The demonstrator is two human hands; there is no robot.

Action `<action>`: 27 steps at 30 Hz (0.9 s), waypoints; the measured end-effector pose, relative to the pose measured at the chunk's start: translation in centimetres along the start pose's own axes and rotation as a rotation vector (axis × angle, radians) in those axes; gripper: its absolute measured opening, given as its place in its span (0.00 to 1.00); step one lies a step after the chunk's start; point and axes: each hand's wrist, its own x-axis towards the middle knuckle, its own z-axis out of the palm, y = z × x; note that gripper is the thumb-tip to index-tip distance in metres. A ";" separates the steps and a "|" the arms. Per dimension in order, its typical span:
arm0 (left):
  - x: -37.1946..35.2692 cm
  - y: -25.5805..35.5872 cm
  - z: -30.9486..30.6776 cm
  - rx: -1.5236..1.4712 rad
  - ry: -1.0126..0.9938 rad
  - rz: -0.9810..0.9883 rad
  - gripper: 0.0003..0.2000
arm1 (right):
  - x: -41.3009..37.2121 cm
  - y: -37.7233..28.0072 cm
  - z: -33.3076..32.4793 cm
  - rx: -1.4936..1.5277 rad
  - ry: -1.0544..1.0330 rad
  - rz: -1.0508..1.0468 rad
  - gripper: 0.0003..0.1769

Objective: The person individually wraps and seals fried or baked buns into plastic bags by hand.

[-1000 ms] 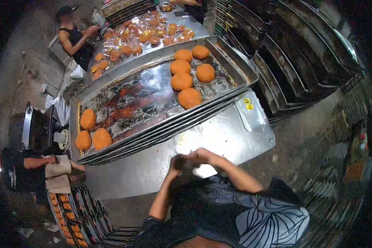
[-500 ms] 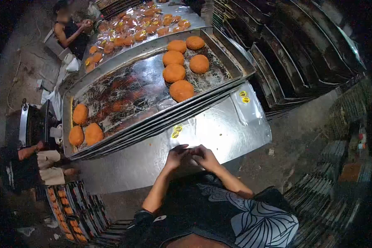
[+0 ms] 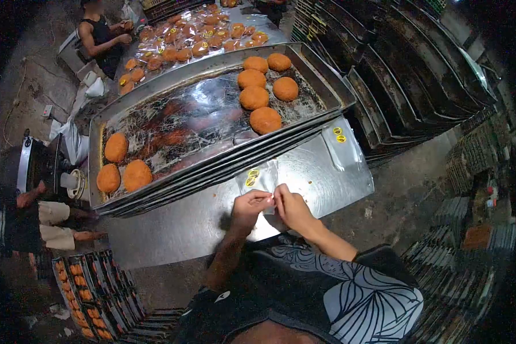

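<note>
My left hand (image 3: 251, 207) and my right hand (image 3: 294, 212) meet over the near part of the metal table (image 3: 172, 235). Their fingertips pinch together at what looks like the thin edge of a clear plastic bag (image 3: 265, 172), which bears yellow stickers. The exact hold is partly hidden by the fingers. Beyond the hands, a large metal tray (image 3: 223, 150) rests on a stack of similar trays. Round orange-brown buns (image 3: 266, 120) lie in it, several at the right and three at the left, such as one bun (image 3: 137, 175).
More clear bags with yellow stickers (image 3: 343, 140) lie at the table's right. Bagged buns (image 3: 195, 37) cover the far table, where a person (image 3: 100, 37) sits. Another person (image 3: 25, 212) is at left. Dark stacked trays (image 3: 407, 80) stand right; a rack of buns (image 3: 86, 292) stands lower left.
The view has shifted slightly. My hands have turned and come together, fingertips now touching, a little further right. The far person's arms have moved apart.
</note>
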 end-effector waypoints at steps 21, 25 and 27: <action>-1.8 11.0 -9.2 -0.892 0.516 0.678 0.18 | 21.2 -0.7 -0.6 -0.654 -0.253 -0.010 0.25; -2.5 11.6 -10.3 -0.992 0.587 0.834 0.22 | 13.2 -6.4 0.1 -0.363 0.201 -0.536 0.35; -1.3 10.6 -8.8 -0.907 0.583 0.891 0.24 | 9.2 -11.2 1.5 -0.151 0.192 -0.898 0.34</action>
